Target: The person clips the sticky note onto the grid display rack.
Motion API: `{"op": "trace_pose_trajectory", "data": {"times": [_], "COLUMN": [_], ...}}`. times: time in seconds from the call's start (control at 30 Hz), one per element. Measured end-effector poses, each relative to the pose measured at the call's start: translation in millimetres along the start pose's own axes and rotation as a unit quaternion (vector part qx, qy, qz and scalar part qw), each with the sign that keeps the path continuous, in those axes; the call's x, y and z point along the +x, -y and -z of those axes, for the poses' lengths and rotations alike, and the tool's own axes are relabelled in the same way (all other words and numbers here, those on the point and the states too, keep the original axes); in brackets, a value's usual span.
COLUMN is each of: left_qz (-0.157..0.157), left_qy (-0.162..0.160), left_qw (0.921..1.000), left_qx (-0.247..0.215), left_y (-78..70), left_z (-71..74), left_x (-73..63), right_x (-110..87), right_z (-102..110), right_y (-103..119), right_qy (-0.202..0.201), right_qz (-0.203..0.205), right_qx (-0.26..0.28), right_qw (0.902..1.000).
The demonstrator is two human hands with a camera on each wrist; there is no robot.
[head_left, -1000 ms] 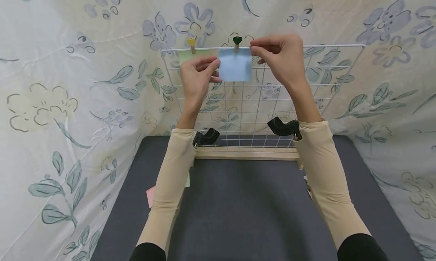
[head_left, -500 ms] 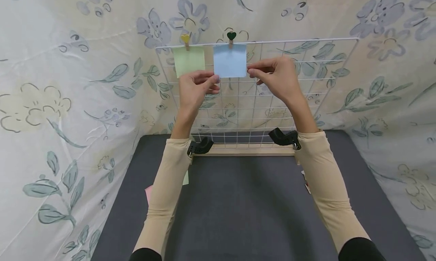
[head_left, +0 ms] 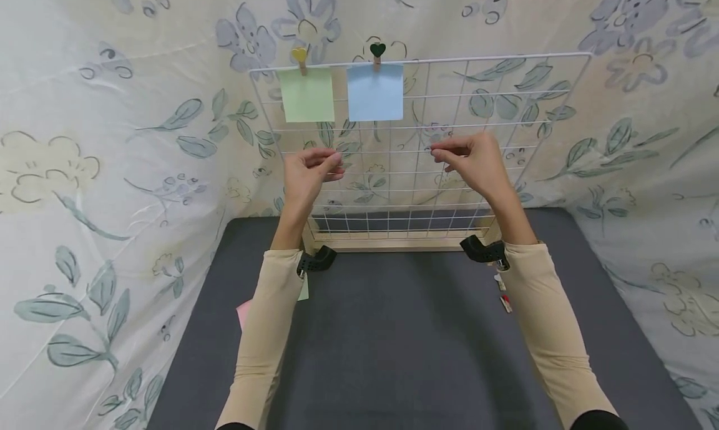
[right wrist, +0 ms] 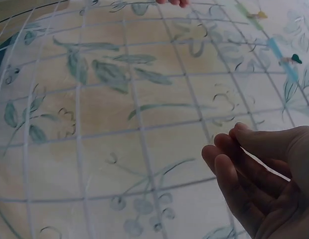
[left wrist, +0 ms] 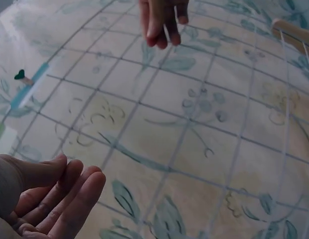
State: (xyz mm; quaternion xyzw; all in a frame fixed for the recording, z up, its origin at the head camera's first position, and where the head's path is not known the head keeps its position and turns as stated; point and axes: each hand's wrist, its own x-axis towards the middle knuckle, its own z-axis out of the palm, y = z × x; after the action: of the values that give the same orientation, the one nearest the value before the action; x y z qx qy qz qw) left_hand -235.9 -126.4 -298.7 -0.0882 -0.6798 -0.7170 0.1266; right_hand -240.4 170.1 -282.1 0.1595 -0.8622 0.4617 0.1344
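A blue paper square [head_left: 375, 96] hangs from the top wire of a white wire grid [head_left: 415, 128], held by a clothespin with a dark green heart [head_left: 377, 50]. Left of it a green paper square [head_left: 308, 97] hangs under a clothespin with a yellow heart [head_left: 299, 55]. Below the papers, my left hand [head_left: 309, 175] is in front of the grid, fingers relaxed and holding nothing. To the right my right hand [head_left: 474, 165] is likewise free of both papers, its thumb near the loosely bent fingers. Both wrist views show nothing between the fingers.
The grid stands in a wooden base [head_left: 387, 243] at the back of a dark table [head_left: 387, 330]. Pink paper [head_left: 244, 312] and green paper [head_left: 304, 289] lie partly behind the left forearm. Small clothespins [head_left: 506, 304] lie beside the right forearm. A floral cloth hangs behind.
Both hands have come away from the blue paper's edges and moved down, apart from it. The blue paper stays clipped. The green paper, partly covered before, is now in full view.
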Motion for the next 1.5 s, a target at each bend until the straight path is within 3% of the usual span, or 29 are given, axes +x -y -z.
{"op": "trace_pose_trajectory", "data": {"times": [0.2,0.43,0.77,1.07,1.37,1.43,1.5], "left_qz": [0.037,0.073,0.134,0.174,0.205,0.218,0.228], "left_qy": [-0.005,-0.002,-0.036,-0.063,-0.067,-0.076,-0.087], "left_qw": [0.9993,0.9962,0.9896,0.9814,0.9720,0.9687,0.9656], "left_qx": [0.006,0.048,0.040,0.052,0.093,0.091,0.090], "left_y": [23.2,47.1,88.6,121.0,138.8,139.6,143.9], "left_z": [9.8,18.8,50.5,83.4,104.8,109.0,114.9], "left_x": [-8.2,-21.3,-50.1,-76.9,-97.6,-102.7,-108.5], "right_x": [-19.6,-48.4,-91.6,-112.3,-143.5,-155.5,-164.8], "right_z": [4,7,8,9,9,1,-3], "right_y": [-33,-68,-119,-144,-168,-214,-234], "right_qy": [-0.005,0.006,0.005,0.009,0.025,0.016,0.014], "right_qz": [-0.032,-0.063,-0.101,-0.135,-0.178,-0.183,-0.201], "right_qx": [-0.014,-0.016,-0.020,-0.035,-0.076,-0.076,-0.068], "right_qw": [0.9994,0.9979,0.9946,0.9901,0.9807,0.9801,0.9770]}}
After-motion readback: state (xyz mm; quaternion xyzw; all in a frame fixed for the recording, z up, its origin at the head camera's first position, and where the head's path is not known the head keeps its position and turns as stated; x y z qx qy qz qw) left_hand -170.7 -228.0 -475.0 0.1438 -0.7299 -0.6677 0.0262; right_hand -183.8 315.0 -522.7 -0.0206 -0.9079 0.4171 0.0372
